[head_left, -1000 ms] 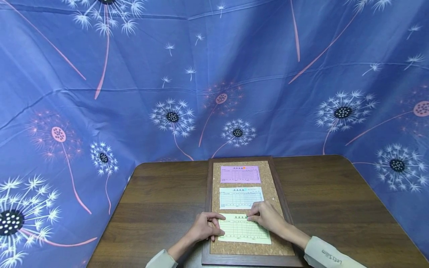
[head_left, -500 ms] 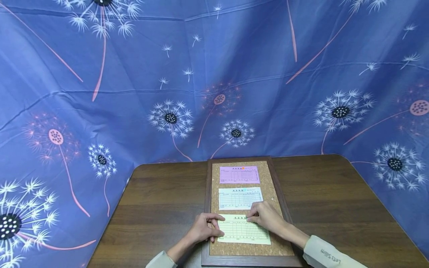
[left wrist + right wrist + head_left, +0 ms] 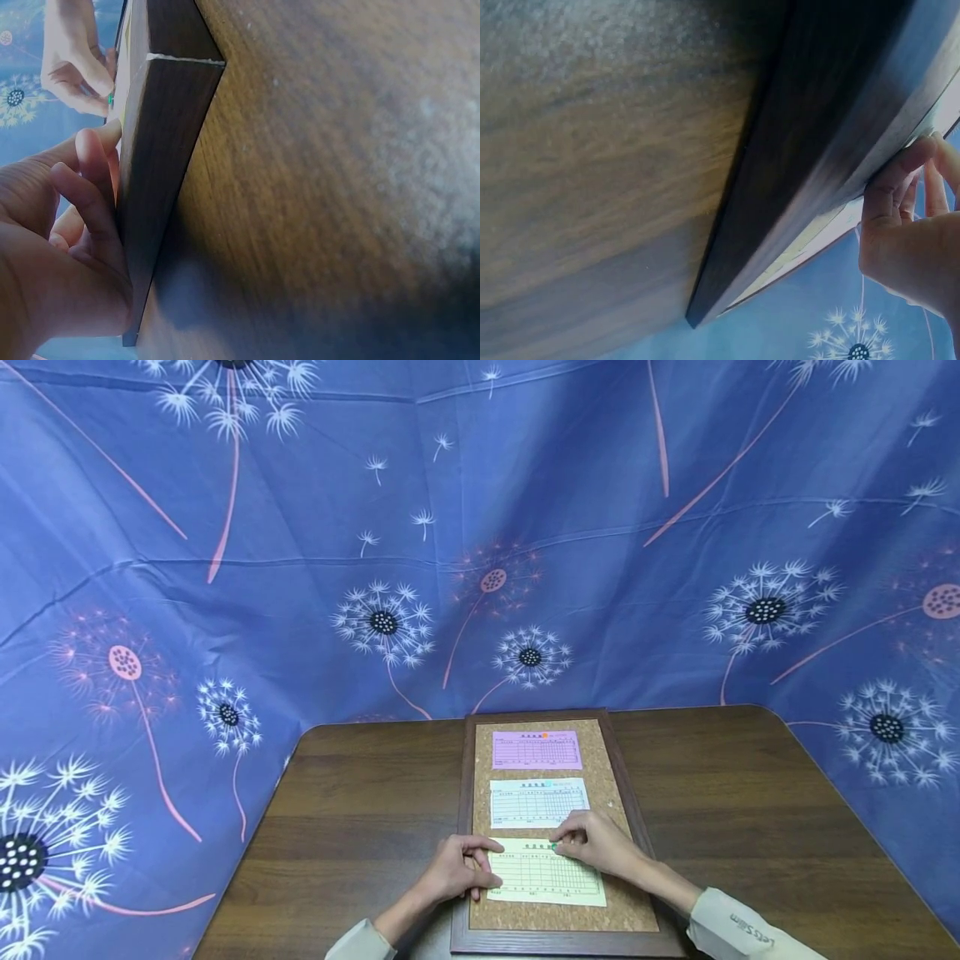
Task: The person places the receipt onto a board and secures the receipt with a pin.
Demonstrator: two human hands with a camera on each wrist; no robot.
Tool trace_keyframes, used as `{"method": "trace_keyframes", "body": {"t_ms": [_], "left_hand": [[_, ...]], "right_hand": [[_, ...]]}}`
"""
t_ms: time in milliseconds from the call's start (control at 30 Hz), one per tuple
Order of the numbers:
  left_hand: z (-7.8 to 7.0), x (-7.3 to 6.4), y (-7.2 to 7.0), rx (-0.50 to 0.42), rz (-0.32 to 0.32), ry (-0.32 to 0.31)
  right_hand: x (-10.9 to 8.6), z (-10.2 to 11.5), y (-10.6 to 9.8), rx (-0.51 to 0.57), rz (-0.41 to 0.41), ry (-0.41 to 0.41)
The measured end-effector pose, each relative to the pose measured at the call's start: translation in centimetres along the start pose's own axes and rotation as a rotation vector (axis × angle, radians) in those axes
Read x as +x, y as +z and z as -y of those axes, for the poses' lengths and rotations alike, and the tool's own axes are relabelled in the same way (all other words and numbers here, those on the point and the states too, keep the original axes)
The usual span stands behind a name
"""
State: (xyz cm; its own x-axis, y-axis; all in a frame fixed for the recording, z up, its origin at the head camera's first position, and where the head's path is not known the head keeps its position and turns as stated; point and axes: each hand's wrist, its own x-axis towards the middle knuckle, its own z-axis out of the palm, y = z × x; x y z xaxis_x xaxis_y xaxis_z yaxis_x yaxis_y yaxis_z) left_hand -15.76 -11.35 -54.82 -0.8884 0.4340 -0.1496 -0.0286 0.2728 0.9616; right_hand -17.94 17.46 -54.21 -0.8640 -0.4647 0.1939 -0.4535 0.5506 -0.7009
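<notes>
A pale yellow printed slip [image 3: 543, 881] lies on the lower part of a framed cork board [image 3: 555, 920]. My left hand [image 3: 457, 870] rests at the slip's left edge, thumb and index finger spread apart and pressing on it. At the slip's top edge my right hand [image 3: 600, 843] pinches a small green pushpin [image 3: 554, 847] between thumb and index finger. That pin also shows as a green speck by the fingertips in the left wrist view. Higher on the board are a white slip [image 3: 525, 806] with a light-green pin and a pink slip [image 3: 525, 752] with an orange pin.
The board's dark wooden frame [image 3: 465, 793] lies on a brown wood-grain table [image 3: 375, 793]. Behind the table hangs a blue cloth [image 3: 615, 610] with a dandelion print.
My right fingers have shifted slightly, and more of the green pushpin now shows. The left hand and the slips have stayed in place.
</notes>
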Motion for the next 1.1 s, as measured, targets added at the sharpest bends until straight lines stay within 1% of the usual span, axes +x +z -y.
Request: {"method": "trace_keyframes", "body": {"t_ms": [100,267,433,600,867,1100], "left_hand": [[-0.08,-0.03,0.03,0.002,0.001,-0.002],[-0.22,-0.09,0.06,0.018,-0.002,-0.013],[-0.30,-0.11,0.05,0.008,-0.004,-0.006],[-0.41,-0.12,0.07,0.005,-0.011,-0.016],[-0.31,-0.09,0.13,0.011,-0.020,-0.012],[-0.20,-0.14,0.15,0.012,-0.021,-0.006]], "right_hand": [[-0.04,-0.12,0.07,0.012,-0.003,0.021],[-0.02,-0.33,0.18,0.018,-0.010,0.033],[0.04,-0.39,0.27,0.025,-0.015,0.047],[0.07,-0.27,0.30,0.031,-0.027,0.062],[0.00,-0.02,0.40,0.000,-0.045,0.059],[0.15,0.05,0.34,-0.004,-0.031,0.091]]}}
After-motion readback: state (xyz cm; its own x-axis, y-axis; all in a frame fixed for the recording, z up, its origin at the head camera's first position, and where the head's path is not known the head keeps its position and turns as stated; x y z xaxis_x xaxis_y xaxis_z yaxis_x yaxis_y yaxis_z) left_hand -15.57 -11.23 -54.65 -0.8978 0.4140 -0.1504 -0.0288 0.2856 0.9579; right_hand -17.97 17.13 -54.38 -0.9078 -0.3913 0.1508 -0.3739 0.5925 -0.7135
